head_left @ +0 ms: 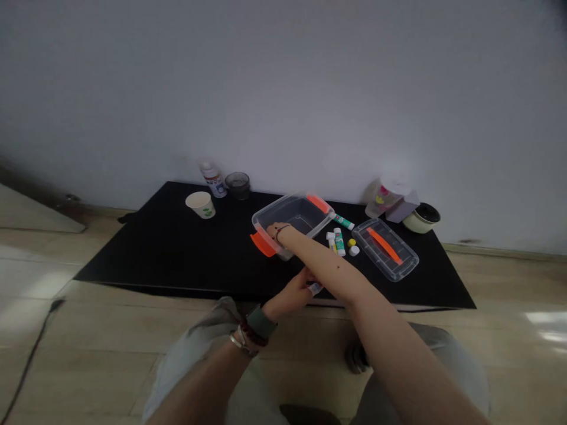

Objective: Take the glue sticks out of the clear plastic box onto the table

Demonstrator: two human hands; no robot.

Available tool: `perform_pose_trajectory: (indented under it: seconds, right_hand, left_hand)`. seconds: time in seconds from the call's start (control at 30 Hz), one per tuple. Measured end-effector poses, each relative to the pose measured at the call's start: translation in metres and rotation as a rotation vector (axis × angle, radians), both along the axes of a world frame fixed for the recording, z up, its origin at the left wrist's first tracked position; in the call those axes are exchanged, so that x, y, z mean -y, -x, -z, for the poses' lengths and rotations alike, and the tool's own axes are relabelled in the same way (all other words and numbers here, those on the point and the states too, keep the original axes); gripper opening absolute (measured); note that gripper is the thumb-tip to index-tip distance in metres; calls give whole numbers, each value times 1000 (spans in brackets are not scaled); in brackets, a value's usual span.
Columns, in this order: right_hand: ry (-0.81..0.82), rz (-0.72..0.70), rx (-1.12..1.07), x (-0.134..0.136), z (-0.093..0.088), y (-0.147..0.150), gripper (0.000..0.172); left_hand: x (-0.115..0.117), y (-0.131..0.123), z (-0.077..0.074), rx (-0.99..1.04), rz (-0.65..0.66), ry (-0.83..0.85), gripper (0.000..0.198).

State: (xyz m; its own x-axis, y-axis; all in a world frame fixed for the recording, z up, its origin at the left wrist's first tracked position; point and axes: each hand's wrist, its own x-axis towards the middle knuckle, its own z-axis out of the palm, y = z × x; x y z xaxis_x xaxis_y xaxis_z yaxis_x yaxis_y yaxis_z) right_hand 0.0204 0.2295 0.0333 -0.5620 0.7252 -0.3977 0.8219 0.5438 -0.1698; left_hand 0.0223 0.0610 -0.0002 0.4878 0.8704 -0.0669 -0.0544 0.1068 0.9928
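Observation:
My right hand (277, 232) reaches across and grips the near corner rim of a clear plastic box (295, 213) with orange handles. Its fingers partly hide that corner. Close to my body, my left hand (295, 293) pinches a small white stick-shaped item (315, 288), perhaps a glue stick. The box's transparent lid (385, 251) with an orange strip lies to the right. Between box and lid lie several glue sticks (339, 242), with a yellow cap (351, 242) and a white cap (354, 250). A green-and-white glue stick (344, 222) touches the box's far end.
A black cloth-covered low table (168, 251) sits on a wooden floor against a white wall. A paper cup (201, 205), spray can (213, 180), dark glass (237, 185), plastic cup (381, 199), lilac box (402, 206) and lidded pot (422, 218) stand along it.

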Motion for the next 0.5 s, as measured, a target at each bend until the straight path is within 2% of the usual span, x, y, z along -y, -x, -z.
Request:
perform_pose_trajectory:
  seconds: [0.07,0.17,0.27,0.3,0.37,0.43,0.5]
  right_hand:
    - [13,0,33,-3,-6,-2,17]
    - [-94,15,-76,-8,-33,-21,36]
    - [-289,61,-344,-5,-73,-66,58]
    - [-320,79,-397,1,-84,-85,59]
    - [-332,172,-650,23,-100,-124,58]
    - [-268,266,-817,56,-100,-157,50]
    - [-143,349,-877,91,-85,-178,37]
  left_hand:
    - [-4,3,1,19,-62,12,61]
    - [-11,6,4,4,-179,39,64]
    - [-16,7,5,-3,-243,65,63]
    - [-16,6,3,4,-246,66,64]
    - [-15,5,-1,31,-251,48,69]
    - [-11,1,-7,71,-249,8,74]
    - [-4,-4,-11,97,-185,-6,71]
